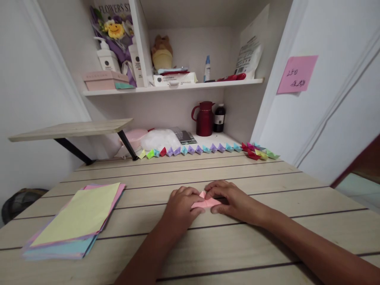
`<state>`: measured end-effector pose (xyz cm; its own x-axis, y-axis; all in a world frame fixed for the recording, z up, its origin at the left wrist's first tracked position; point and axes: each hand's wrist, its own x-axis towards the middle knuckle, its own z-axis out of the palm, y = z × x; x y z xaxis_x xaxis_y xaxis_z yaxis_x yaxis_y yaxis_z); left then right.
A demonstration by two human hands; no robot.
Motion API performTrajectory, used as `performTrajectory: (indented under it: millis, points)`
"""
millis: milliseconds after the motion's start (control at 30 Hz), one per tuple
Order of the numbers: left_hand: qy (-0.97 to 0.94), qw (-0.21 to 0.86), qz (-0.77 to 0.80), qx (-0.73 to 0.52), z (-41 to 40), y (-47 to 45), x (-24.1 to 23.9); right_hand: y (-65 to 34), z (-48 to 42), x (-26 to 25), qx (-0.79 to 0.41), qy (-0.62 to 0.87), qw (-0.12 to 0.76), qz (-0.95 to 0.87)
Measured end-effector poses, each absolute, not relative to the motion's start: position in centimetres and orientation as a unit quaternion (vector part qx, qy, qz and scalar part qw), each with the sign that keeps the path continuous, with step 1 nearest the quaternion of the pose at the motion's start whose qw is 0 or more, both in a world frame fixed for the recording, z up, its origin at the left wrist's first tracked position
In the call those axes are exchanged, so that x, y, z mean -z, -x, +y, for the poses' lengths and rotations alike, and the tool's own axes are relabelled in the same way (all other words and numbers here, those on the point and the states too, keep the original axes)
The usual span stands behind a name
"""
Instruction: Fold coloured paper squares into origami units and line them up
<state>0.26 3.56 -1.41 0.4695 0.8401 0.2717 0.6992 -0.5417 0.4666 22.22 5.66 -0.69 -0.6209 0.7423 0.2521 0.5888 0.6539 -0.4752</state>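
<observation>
A small pink folded paper, creased with a raised point at its middle, lies on the wooden table between my two hands. My left hand grips its left end, thumb in front and fingers behind. At the right end, my right hand pinches the paper, its index finger reaching to the raised point and its thumb along the near edge. Part of the paper is hidden under the fingers of both hands.
Left of my arms lies a stack of coloured paper sheets, yellow on top. Along the table's back edge runs a row of small folded paper boats, with a cluster of boats at its right end. A small raised wooden shelf stands back left.
</observation>
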Motion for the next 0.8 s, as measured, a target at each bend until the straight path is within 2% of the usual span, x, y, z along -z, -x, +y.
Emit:
performTrajectory:
  millis: [267,600,800]
  points:
    - [-0.846,0.135,0.460,-0.233,3.5,-0.5,1.2,-22.2,5.4,0.6,-0.142,0.382,0.187,-0.894]
    - [-0.828,0.086,0.502,-0.233,3.6,-1.0,1.1,-20.7,5.0,0.4,-0.028,0.390,0.175,-0.904]
    - [-0.804,0.104,0.520,-0.270,4.0,-1.1,1.6,-20.7,5.2,0.1,-0.040,0.381,0.166,-0.909]
